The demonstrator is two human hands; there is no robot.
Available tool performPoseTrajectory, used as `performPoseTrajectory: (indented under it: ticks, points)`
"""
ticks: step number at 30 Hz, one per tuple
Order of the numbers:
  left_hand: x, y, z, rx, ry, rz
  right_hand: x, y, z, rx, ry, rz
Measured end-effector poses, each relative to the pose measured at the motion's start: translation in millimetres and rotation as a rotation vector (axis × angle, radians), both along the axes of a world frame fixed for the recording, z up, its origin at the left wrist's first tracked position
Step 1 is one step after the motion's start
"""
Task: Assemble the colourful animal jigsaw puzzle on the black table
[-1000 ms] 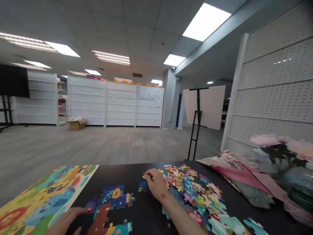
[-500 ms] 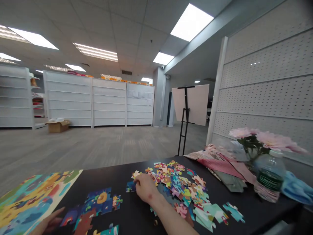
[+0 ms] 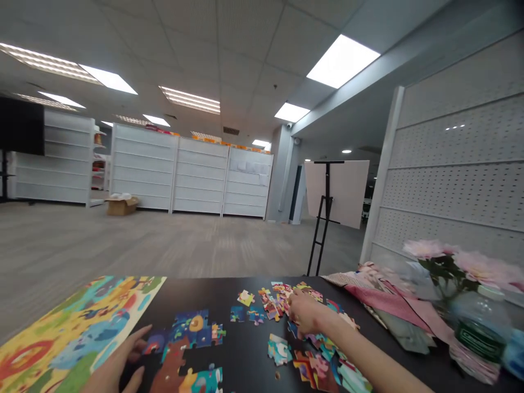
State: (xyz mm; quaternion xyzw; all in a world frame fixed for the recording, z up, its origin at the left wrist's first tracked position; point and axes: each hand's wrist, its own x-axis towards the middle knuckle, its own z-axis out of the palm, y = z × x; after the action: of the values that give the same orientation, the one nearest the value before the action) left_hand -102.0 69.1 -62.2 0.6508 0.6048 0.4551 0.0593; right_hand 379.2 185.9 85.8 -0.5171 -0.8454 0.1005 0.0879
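My right hand point(image 3: 307, 314) reaches into a heap of colourful jigsaw puzzle pieces point(image 3: 272, 305), fingers bent downward. Its fingertips are hidden among the pieces, so a grip does not show. My left hand point(image 3: 126, 357) rests with fingers and thumb apart beside a partly joined puzzle section point(image 3: 190, 327), which has a dark blue top and a brown figure. It holds nothing. Between the joined section and the heap lie a dark blue piece point(image 3: 237, 314), a yellowish piece point(image 3: 246, 297) and a pale teal piece point(image 3: 279, 349), apart from one another.
A yellow and blue picture sheet point(image 3: 82, 322) covers the left of the black table point(image 3: 241, 371). Pink cloth point(image 3: 380, 297), a water bottle point(image 3: 478, 333) and pink flowers point(image 3: 462, 262) stand at the right. Beyond the table are an easel point(image 3: 323, 218) and white shelving point(image 3: 200, 180).
My right hand has moved rightward from the heap's left edge into its middle. Several pieces at the heap's left are now uncovered. The view has turned left; my left hand shows more fully.
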Motion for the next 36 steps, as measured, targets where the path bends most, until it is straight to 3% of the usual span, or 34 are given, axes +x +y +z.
performPoseTrajectory:
  ticks: [7,13,20,23,28,31,36]
  points:
    - [8,-12,18.0,-0.025,0.020,-0.051,-11,-1,7,-0.075,0.060,0.022]
    - [21,-23,39.1,-0.003,0.029,-0.040,-55,8,6,-0.187,0.386,0.074]
    - [38,-44,69.5,-0.084,0.089,-0.034,-161,3,-35,-0.374,0.758,0.210]
    - [41,-50,75.6,-0.134,0.109,-0.057,-190,0,-58,-0.466,0.880,0.207]
    - [51,-56,79.7,-0.184,0.095,-0.109,-202,-6,-80,-0.647,1.129,0.126]
    - [64,-54,84.3,-0.189,0.001,-0.126,-202,-16,-75,-0.708,1.173,0.177]
    - [86,-35,90.9,-0.222,-0.316,-0.214,-206,-35,-62,-0.675,1.132,0.189]
